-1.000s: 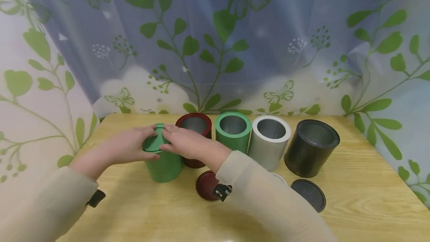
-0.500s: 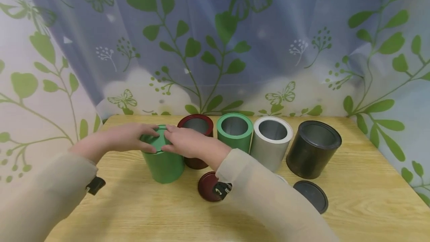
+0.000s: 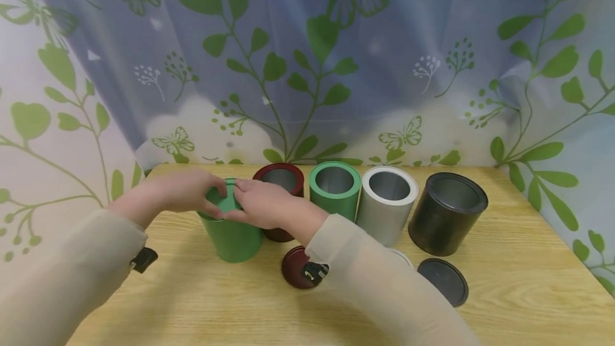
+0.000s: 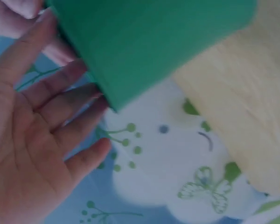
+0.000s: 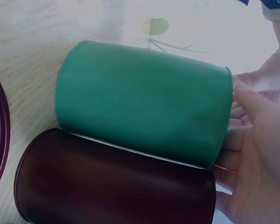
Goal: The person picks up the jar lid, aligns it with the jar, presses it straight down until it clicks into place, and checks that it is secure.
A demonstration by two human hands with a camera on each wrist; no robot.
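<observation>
A green can (image 3: 233, 244) stands upright at the left of the row, with a flat green lid (image 3: 228, 196) on its top. My left hand (image 3: 189, 191) touches the lid's left side, thumb at the near rim. From the right, my right hand (image 3: 264, 204) lies with its fingers over the lid. Spread, slightly bent fingers of the left hand (image 4: 42, 121) reach the can's rim in the left wrist view. The right wrist view has the right hand (image 5: 259, 154) at the top end of the green can (image 5: 144, 102), beside a dark red can (image 5: 116, 182).
Farther right stand a second green can (image 3: 333, 204), a white can (image 3: 384, 223) and a black can (image 3: 444, 223), all lidless. A dark red lid (image 3: 294, 268), a white lid (image 3: 403, 257) partly behind the sleeve, and a black lid (image 3: 443, 282) lie on the wooden table (image 3: 528, 282).
My left thumb has come up from the can's side to the rim of the lid. The right hand stays over the lid, and the other cans stand as before.
</observation>
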